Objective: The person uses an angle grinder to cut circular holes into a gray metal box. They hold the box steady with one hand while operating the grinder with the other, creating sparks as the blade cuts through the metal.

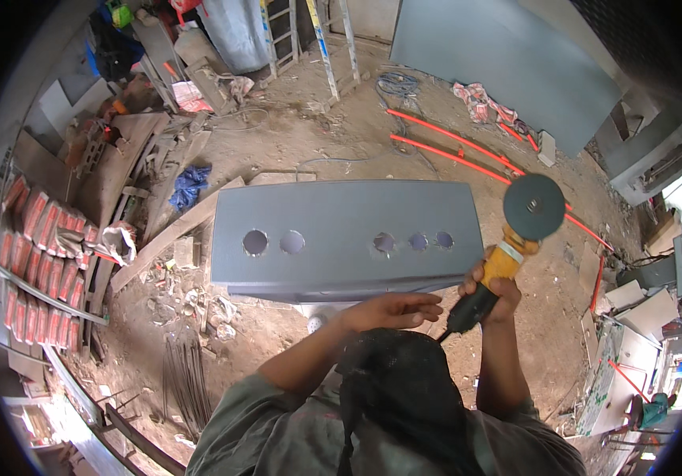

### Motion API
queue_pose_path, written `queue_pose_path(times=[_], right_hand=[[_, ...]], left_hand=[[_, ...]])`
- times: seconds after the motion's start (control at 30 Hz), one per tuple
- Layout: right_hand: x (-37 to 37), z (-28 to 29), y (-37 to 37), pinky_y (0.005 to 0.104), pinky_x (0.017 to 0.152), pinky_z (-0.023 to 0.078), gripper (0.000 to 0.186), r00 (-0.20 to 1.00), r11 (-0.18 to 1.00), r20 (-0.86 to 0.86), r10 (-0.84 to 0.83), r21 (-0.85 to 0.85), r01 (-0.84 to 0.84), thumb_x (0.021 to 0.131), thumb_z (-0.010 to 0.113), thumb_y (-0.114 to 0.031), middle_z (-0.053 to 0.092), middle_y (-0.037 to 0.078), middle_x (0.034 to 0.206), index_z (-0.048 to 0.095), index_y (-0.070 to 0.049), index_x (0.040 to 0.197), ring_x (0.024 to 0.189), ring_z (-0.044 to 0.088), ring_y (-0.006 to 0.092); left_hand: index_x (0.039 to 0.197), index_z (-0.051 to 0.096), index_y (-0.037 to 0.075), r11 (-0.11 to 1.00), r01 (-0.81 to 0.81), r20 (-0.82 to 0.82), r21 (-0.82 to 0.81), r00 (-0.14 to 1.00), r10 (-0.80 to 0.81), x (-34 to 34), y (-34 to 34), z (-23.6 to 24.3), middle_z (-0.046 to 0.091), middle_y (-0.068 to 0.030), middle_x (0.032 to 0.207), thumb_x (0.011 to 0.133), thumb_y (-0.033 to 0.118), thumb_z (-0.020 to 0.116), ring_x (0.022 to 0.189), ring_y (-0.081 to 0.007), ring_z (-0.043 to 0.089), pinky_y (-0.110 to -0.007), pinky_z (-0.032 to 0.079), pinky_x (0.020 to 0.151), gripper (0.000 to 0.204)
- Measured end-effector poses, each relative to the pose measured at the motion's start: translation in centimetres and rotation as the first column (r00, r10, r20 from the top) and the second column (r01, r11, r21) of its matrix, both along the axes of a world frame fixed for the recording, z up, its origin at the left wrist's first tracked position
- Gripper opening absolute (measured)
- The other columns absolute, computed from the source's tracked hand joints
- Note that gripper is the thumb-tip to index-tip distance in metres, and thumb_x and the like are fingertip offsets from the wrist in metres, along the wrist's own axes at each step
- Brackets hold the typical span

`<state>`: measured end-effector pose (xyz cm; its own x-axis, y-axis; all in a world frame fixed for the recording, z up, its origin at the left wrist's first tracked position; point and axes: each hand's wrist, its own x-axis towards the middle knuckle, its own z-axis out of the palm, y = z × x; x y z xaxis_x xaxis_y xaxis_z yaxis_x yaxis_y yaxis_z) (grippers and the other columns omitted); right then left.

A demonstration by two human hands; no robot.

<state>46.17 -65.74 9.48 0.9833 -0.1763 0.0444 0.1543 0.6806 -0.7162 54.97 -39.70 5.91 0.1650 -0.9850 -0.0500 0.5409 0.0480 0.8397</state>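
My right hand [503, 297] is wrapped round a yellow and black angle grinder [504, 260], held up at the right end of the panel. The grinder's dark round disc [533, 208] points away from me, and its cord runs down from the black rear end. Close to the panel's near edge, my left hand [398, 310] hovers with fingers stretched out and nothing in it. In front of me lies a long grey box-like panel [333, 218] with several round cut-outs, two at the left and the others toward the right. Rough edges show around some holes.
Orange-red pipes [468, 161] lie on the dirt floor beyond the panel, near a coiled cable [398, 84]. Stacked red-and-white bags [43, 262] stand left. Thin rods [186, 385] and rubble lie near left. A ladder [321, 47] and large grey sheet [499, 71] stand behind.
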Motion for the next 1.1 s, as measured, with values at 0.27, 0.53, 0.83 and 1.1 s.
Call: queue_pose_path(times=[0.27,0.53,0.83,1.1], right_hand=[[2.0,4.4,-0.8,0.0432,0.078,0.064,0.059,0.991,0.964,-0.031,0.132,-0.230,-0.136,0.081,0.074,-0.016,0.068,0.015,0.100,0.050,-0.004,0.134,0.082,0.073,0.0291],[3.3,11.1,-0.2,0.0343,0.069,0.058,0.037,0.963,0.732,-0.271,0.013,-0.653,-0.194,0.080,0.088,-0.012,0.070,0.009,0.086,0.067,0.000,0.108,0.076,0.071,0.0196],[6.8,12.7,-3.3,0.0342,0.070,0.058,0.048,0.970,0.402,-0.242,-0.021,-0.890,-0.213,0.075,0.082,-0.004,0.070,0.008,0.092,0.063,0.001,0.118,0.076,0.070,0.0182],[12.7,14.3,-0.6,0.0345,0.087,0.057,0.069,0.854,-0.091,-0.519,-0.035,-0.850,-0.520,0.061,0.089,-0.005,0.073,0.006,0.099,0.063,-0.003,0.125,0.089,0.072,0.0179]], left_hand=[[0.150,0.039,-0.004,0.981,-0.158,0.242,0.111,0.962,0.128,-3.3,-7.6,5.8,0.063,-0.0136,0.121,0.104,0.038,0.073,0.107,-0.0222,0.068,-0.038,0.061,0.094,0.071],[0.153,0.031,-0.005,0.877,-0.480,0.543,-0.035,0.727,0.419,-5.8,-10.9,5.6,0.067,-0.0191,0.106,0.102,0.044,0.073,0.097,-0.0241,0.070,-0.040,0.060,0.084,0.082],[0.122,0.072,0.002,0.536,-0.826,0.895,-0.176,0.092,0.436,3.5,7.0,10.0,0.077,-0.0155,0.089,0.105,0.017,0.063,0.077,-0.0224,0.073,-0.037,0.058,0.073,0.025],[0.150,0.055,0.006,-0.202,-0.970,0.980,-0.137,-0.102,-0.173,14.5,19.5,0.6,0.060,-0.0269,0.146,0.110,0.050,0.047,0.130,-0.0490,0.059,-0.054,0.049,0.109,0.060]])
